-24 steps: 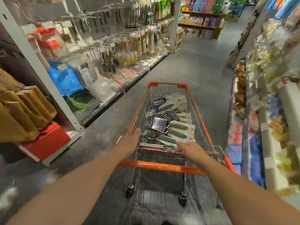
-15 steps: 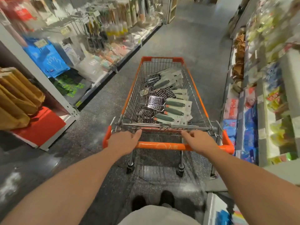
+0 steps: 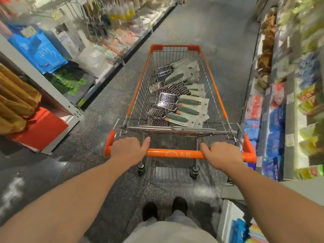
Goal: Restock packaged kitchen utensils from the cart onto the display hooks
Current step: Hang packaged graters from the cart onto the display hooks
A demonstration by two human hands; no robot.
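Note:
An orange-trimmed wire cart (image 3: 213, 88) stands in the aisle before me. Inside it lie several packaged metal graters (image 3: 180, 102) with green handles on white cards. My left hand (image 3: 128, 149) grips the left part of the orange push bar (image 3: 175, 153), fingers curled over it. My right hand (image 3: 221, 154) grips the bar's right part the same way. The display hooks (image 3: 73, 9) with hanging goods are at the upper left, blurred.
Shelving runs along both sides of the aisle: blue glove packs (image 3: 40, 51) and brown bags (image 3: 14, 95) on the left, stacked packages (image 3: 275, 128) on the right, close to the cart's right handle end. The grey floor (image 3: 224, 32) stretches ahead.
My view has tilted downward, so the cart handle and my feet now show. Both hands have settled from reaching forward onto the push bar and grip it.

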